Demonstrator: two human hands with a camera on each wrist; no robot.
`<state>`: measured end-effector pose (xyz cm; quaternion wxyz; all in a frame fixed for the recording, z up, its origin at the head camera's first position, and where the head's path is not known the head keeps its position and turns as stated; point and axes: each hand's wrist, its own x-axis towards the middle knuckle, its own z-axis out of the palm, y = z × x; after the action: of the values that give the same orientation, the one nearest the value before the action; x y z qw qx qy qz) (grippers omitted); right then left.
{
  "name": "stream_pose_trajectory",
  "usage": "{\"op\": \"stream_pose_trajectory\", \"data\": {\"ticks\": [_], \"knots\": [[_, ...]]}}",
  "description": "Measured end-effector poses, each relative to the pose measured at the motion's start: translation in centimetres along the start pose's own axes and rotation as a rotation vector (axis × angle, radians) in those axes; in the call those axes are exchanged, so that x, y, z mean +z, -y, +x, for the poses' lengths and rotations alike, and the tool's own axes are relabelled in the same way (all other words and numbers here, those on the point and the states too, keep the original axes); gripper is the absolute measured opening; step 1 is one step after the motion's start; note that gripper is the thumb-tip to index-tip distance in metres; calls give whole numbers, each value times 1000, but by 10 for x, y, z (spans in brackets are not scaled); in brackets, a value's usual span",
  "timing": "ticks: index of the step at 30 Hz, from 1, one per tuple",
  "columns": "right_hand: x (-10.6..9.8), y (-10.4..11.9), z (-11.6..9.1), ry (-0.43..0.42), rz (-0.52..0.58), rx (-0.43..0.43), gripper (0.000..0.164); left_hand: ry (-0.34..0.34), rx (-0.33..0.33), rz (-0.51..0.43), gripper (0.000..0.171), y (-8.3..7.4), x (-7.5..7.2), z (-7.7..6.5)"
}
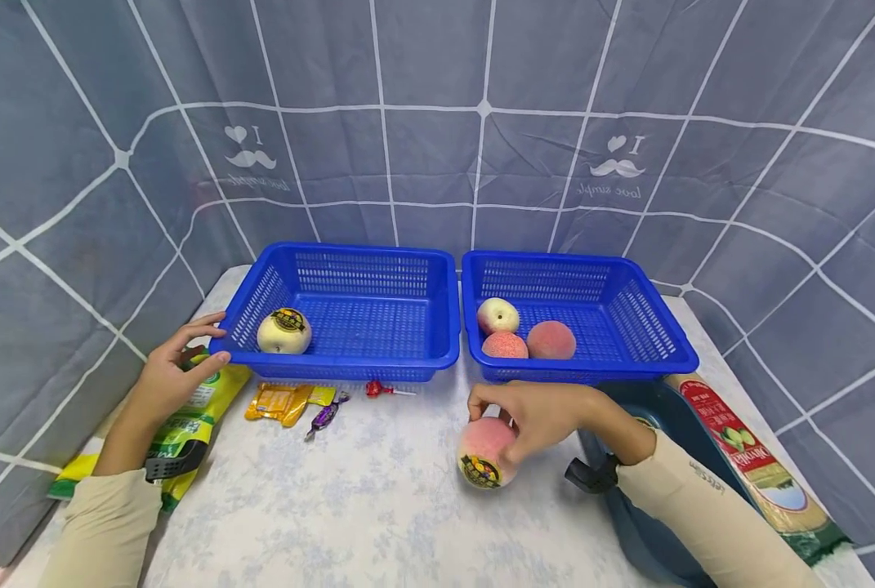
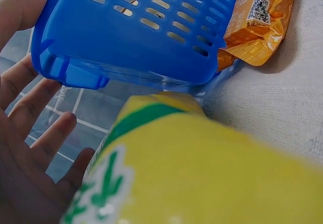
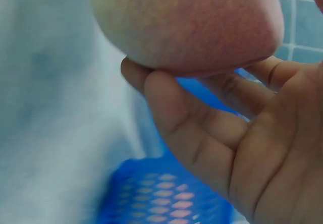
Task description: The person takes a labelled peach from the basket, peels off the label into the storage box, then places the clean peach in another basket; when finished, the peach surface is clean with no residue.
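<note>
Your right hand (image 1: 529,411) grips a stickered pink peach (image 1: 483,447) at about 5 o'clock in the head view, 7 o'clock from the right blue basket (image 1: 613,367), which holds three fruits (image 1: 551,340). Your left hand (image 1: 172,363), fingers loosely extended, touches the left blue basket (image 1: 363,361) between its 8 and 9 o'clock, near a pale fruit (image 1: 275,336) inside; an orange packet (image 1: 279,403) lies at that basket's 7 o'clock on the table (image 1: 363,523)
</note>
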<state>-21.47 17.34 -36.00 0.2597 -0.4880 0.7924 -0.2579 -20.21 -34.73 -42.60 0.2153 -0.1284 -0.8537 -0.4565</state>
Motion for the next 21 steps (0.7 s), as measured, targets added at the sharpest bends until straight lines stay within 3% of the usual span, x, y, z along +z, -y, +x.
{"op": "stream_pose_trajectory", "data": {"ticks": [6, 10, 13, 17, 21], "knots": [[11, -25, -6, -18, 28, 52, 40, -13, 19, -16, 30, 0, -1, -1], [12, -24, -12, -51, 47, 121, 44, -11, 32, -26, 30, 0, 0, -2], [11, -15, -16, -132, -64, 138, 42, -13, 35, -24, 30, 1, 1, -2], [11, -1, -20, -270, -309, 148, 22, -31, 33, 4, 32, 1, 0, 1], [15, 4, -22, -330, -389, 176, 10, -78, 52, 54, 39, -8, -2, 3]]}}
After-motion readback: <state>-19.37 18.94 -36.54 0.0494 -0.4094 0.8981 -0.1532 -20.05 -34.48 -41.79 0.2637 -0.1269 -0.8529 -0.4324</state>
